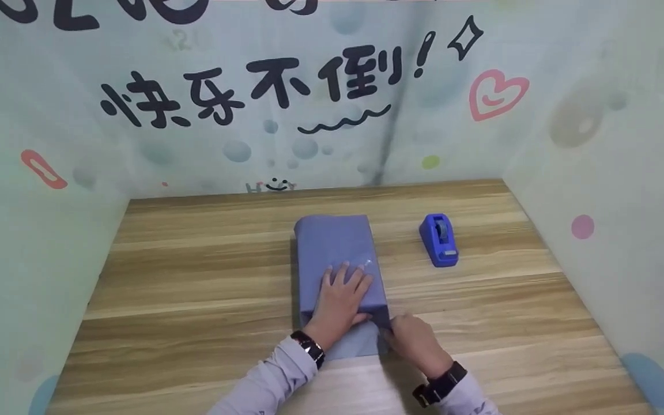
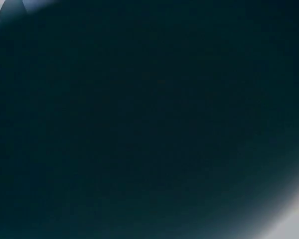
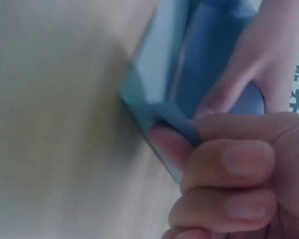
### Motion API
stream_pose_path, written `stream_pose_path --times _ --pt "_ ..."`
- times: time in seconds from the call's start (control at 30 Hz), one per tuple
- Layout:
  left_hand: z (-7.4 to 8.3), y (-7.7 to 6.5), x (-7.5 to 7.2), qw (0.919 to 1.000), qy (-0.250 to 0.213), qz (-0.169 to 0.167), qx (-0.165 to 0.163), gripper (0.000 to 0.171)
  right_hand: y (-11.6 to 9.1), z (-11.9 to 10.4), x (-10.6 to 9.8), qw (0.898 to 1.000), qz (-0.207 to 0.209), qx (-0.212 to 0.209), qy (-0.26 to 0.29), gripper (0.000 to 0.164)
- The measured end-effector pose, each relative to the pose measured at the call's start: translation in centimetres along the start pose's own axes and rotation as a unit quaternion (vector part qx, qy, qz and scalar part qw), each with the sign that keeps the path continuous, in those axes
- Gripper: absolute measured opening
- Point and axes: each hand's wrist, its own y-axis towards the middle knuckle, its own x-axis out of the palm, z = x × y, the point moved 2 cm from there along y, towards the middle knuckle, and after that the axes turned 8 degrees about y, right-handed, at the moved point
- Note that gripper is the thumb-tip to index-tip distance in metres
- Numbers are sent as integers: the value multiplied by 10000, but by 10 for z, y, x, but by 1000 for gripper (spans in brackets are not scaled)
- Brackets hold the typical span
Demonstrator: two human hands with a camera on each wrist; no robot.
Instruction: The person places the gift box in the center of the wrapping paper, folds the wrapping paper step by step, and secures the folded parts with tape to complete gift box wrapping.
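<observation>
A box wrapped in blue-purple paper [image 1: 335, 239] lies lengthwise on the table. My left hand [image 1: 338, 300] rests on its top near the front end, fingers spread, with the thumb down at the front edge. At the near right corner my right hand [image 1: 418, 340] pinches the wrapping paper. In the right wrist view, thumb and finger of the right hand [image 3: 229, 169] grip a folded edge of the paper flap [image 3: 154, 74], the other fingers curled. A paler paper flap [image 1: 358, 341] extends from the box's front end onto the table. The left wrist view is almost wholly dark.
A blue tape dispenser [image 1: 440, 241] stands to the right of the box on the wood-grain table [image 1: 193, 271]. Printed cloth walls [image 1: 309, 144] enclose the table at the back and on both sides.
</observation>
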Motion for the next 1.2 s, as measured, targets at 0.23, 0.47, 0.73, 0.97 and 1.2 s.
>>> stream_pose_path --times 0.23,0.47,0.73,0.97,1.2 --pt "-1 0 0 9999 -9 -111 -35 79 -12 3 7 9998 -8 -154 -92 35" --pt "1 -2 0 9995 28 -318 69 80 -18 4 7 9946 -871 -234 507 41" --pt "0 -3 -2 9993 62 -359 89 83 6 0 -22 9988 288 -91 383 29" --pt "0 -2 -2 9998 22 -212 67 82 14 -5 -21 9960 718 -475 -247 23" --pt "0 0 -2 9996 27 -265 18 82 -5 5 -2 9973 587 -391 -226 31"
